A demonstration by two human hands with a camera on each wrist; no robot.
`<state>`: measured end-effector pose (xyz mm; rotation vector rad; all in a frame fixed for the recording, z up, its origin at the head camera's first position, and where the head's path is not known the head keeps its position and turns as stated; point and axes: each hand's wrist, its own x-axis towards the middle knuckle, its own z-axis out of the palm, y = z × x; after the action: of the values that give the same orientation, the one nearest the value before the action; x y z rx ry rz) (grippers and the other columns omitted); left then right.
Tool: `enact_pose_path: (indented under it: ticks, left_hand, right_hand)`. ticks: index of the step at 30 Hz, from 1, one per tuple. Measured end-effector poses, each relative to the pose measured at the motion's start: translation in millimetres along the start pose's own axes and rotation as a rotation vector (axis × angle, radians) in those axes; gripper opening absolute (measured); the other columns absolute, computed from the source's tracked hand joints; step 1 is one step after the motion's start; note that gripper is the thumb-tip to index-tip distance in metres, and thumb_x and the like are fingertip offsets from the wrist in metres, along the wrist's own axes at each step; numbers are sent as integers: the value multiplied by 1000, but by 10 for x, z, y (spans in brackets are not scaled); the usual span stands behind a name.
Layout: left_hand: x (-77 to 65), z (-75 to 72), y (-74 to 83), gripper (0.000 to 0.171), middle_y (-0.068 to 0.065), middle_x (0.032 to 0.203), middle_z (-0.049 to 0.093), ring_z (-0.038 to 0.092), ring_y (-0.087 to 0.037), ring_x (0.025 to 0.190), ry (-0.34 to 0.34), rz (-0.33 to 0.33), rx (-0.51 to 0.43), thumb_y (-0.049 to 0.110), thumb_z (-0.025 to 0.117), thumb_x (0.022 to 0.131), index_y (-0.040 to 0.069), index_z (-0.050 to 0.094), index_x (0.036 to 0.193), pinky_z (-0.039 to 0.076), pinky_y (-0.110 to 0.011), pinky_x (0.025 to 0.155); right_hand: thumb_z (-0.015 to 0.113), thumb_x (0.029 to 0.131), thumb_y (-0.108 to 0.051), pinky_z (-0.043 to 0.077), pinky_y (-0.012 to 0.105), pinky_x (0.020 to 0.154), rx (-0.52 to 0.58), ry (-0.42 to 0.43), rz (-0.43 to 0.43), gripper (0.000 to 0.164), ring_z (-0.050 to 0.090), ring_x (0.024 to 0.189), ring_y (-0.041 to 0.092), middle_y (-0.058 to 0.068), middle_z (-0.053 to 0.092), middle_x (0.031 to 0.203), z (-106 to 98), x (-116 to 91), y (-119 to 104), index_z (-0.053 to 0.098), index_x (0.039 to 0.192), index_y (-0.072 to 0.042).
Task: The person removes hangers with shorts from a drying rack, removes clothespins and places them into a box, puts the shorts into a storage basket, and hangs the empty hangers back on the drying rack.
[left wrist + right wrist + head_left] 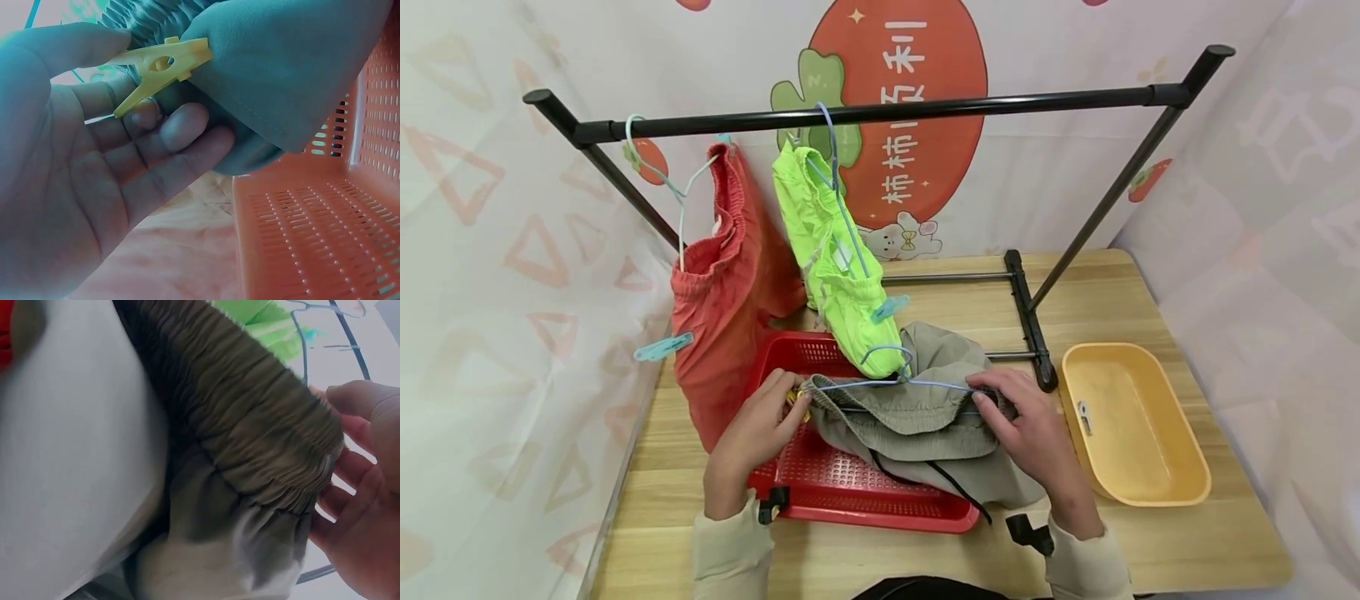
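Two-handed now: pinching yellow clip with left hand, grey garment with right hand, over red basket. Apparently pegging garment onto blue hanger; next, likely letting clip bite firmly.

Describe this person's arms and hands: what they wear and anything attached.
The left grip and the right grip are bare human hands without gloves. The left sleeve and the right sleeve are cream-coloured and plain, ending near the wrists. Small black pieces sit by the cuffs: a left wrist piece and a right wrist piece. No cables show.
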<state>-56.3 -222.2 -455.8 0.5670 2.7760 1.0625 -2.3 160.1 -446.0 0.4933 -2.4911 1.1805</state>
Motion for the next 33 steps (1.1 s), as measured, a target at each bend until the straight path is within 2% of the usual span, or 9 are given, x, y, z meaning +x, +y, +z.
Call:
enact_pose_path:
  ticks: [7, 14, 21, 25, 28, 33]
  left_hand:
    - [-16, -12, -1, 8, 2, 96, 49, 51, -14, 83, 15, 20, -5, 17, 65, 103, 13, 61, 109, 50, -30, 69]
    - [-22, -5, -6, 11, 3, 96, 50, 51, -14, 85, 6, 9, -6, 18, 66, 102, 13, 62, 111, 51, -30, 69]
    - [-27, -4, -5, 10, 4, 96, 52, 53, -13, 85, 16, 34, -8, 18, 65, 102, 13, 64, 112, 51, -30, 71]
    - [-41, 15, 36, 18, 3, 101, 56, 55, -15, 87, 62, 50, -15, 17, 68, 101, 13, 65, 118, 53, -31, 73]
    - [-53, 40, 96, 24, 2, 104, 58, 55, -16, 84, 130, 89, -48, 15, 70, 99, 12, 64, 123, 53, -30, 70]
    - [-58, 107, 182, 26, 1, 107, 61, 59, -15, 80, 260, 168, -196, 9, 72, 97, 9, 65, 122, 54, -28, 67]
  right_hand:
    - [75, 93, -3, 45, 37, 100, -2, -66, 2, 23, 62, 114, 23, -4, 70, 114, 14, 49, 88, 75, 113, -15]
    - [73, 96, -4, 49, 34, 87, 9, -98, -11, 19, 63, 100, 14, -10, 68, 105, 42, 97, 96, 74, 108, -18]
    - [70, 96, 1, 47, 29, 87, 77, -86, -19, 18, 63, 98, 14, -5, 68, 103, 58, 102, 123, 70, 105, -15]
    - [68, 95, 7, 46, 25, 88, 152, -84, -29, 21, 61, 98, 14, -3, 68, 103, 47, 102, 150, 70, 103, -12]
    - [66, 93, 13, 45, 23, 89, 206, -81, -31, 26, 60, 99, 14, -3, 68, 103, 31, 106, 164, 71, 101, -11]
    - [66, 90, 17, 42, 22, 91, 222, -46, -52, 33, 60, 100, 16, 2, 69, 104, 22, 114, 174, 72, 103, -12]
